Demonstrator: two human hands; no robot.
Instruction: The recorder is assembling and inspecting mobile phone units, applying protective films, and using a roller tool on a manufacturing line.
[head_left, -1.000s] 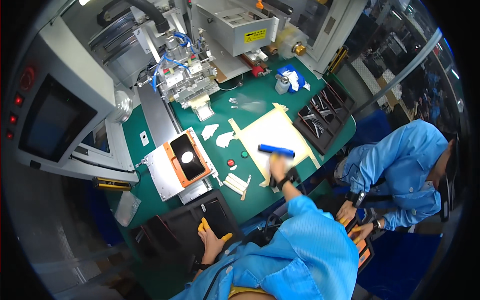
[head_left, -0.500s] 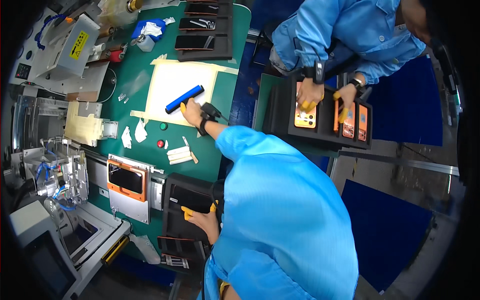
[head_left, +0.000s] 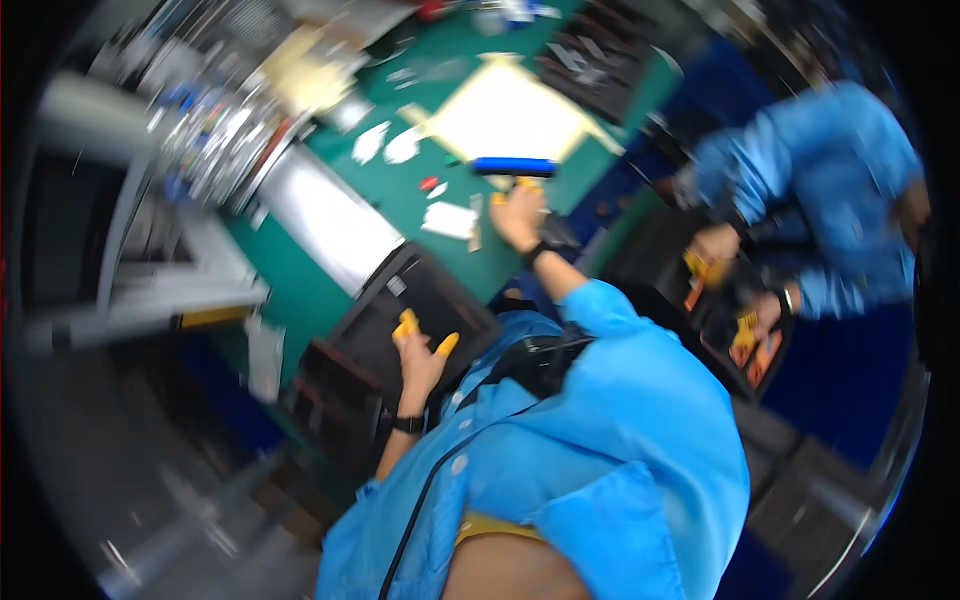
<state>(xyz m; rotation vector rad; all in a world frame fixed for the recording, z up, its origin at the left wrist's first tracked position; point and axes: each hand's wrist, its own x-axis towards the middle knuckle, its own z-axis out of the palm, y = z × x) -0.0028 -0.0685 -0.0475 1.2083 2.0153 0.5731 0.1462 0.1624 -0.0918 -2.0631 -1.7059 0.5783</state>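
Right hand (head_left: pixel 518 215): my fingers are closed round the handle of the blue roller (head_left: pixel 514 167), which lies at the near edge of the pale sheet (head_left: pixel 505 115) on the green desk (head_left: pixel 400 205).
Left hand (head_left: pixel 420 355): spread open, yellow-capped fingers (head_left: pixel 405 324) resting on the black tray (head_left: pixel 425 300).
Change: view swung and blurred; both hands stay where they were.
Beside me: another person's hands (head_left: pixel 715 245) over orange parts.
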